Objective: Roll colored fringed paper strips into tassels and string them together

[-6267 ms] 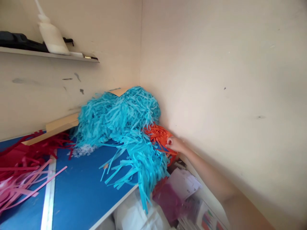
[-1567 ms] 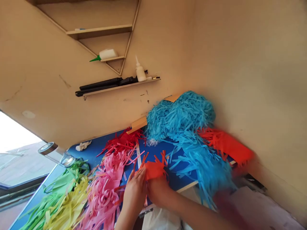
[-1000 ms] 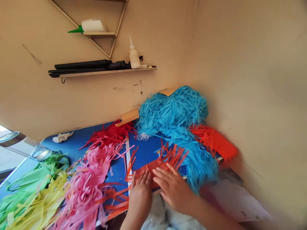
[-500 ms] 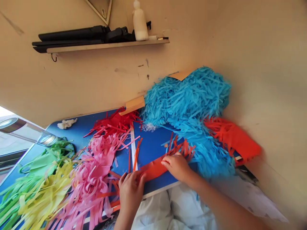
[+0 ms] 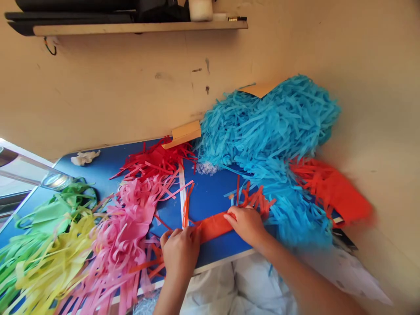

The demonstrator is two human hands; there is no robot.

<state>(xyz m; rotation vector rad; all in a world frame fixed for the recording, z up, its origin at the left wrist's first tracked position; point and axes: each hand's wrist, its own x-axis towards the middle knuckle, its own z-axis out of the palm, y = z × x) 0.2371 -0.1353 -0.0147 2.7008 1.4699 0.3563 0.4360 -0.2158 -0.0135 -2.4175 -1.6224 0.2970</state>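
A strip of orange fringed paper (image 5: 215, 225) lies along the near edge of the blue table (image 5: 210, 197). My left hand (image 5: 180, 253) presses on its left end, fingers curled over it. My right hand (image 5: 246, 224) rests on the strip's right part, fingers bent down onto the paper where the orange fringes (image 5: 254, 199) fan out. Both hands touch the same strip.
A big heap of blue fringed paper (image 5: 269, 131) fills the back right corner, with more orange fringe (image 5: 331, 188) against the right wall. Red (image 5: 154, 162), pink (image 5: 127, 223), yellow (image 5: 49, 267) and green (image 5: 52, 210) fringe lie to the left. A wall shelf (image 5: 131, 26) hangs above.
The right hand fetched an orange strip from the pile by the wall and brought it to the table's near edge. Both hands now press it flatter and slightly further apart.
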